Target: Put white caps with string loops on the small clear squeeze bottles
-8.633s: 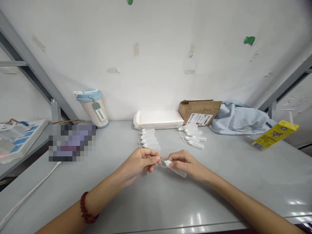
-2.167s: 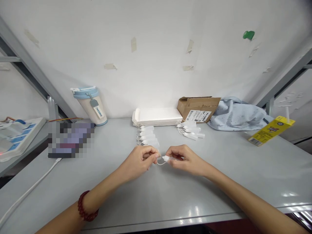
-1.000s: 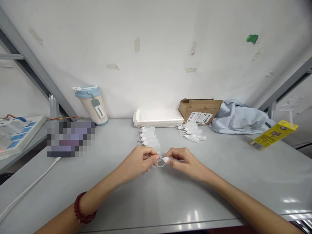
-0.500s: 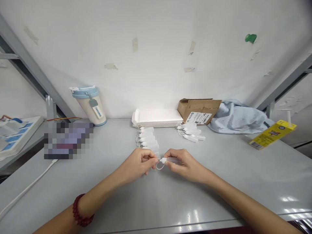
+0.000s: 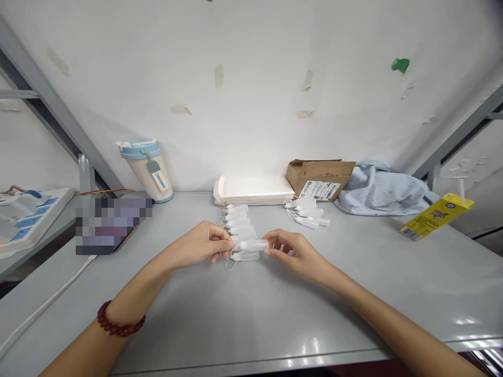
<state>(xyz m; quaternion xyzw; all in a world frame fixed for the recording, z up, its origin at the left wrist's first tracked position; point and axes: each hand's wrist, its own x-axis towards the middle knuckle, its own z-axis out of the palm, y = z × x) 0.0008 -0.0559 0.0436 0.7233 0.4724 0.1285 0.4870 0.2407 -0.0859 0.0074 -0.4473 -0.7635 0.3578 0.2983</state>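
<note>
A small translucent dropper bottle point(image 5: 253, 245) with a white cap lies level between my two hands. My right hand point(image 5: 298, 254) pinches its base with thumb and fingers. At the tip end, the thumb and forefinger of my left hand point(image 5: 204, 245) close on the nozzle or its cord; which of these is hidden. Just below the held bottle, another dropper bottle point(image 5: 247, 256) lies on the grey table point(image 5: 251, 314), its cord loop beside it. A column of several similar bottles point(image 5: 239, 221) runs away from me, caps to the left.
Behind the column is a stack of white trays point(image 5: 255, 189). Several more bottles point(image 5: 310, 212) lie before a cardboard box point(image 5: 322, 180). A pale blue cloth point(image 5: 383, 188) and yellow drink carton point(image 5: 436, 215) sit right; a tumbler point(image 5: 151, 170) and phone point(image 5: 113, 225) left.
Both hands have moved left and slightly away from me, carrying the dropper bottle over to the column. My right fingers now grip it at the base rather than near the cap.
</note>
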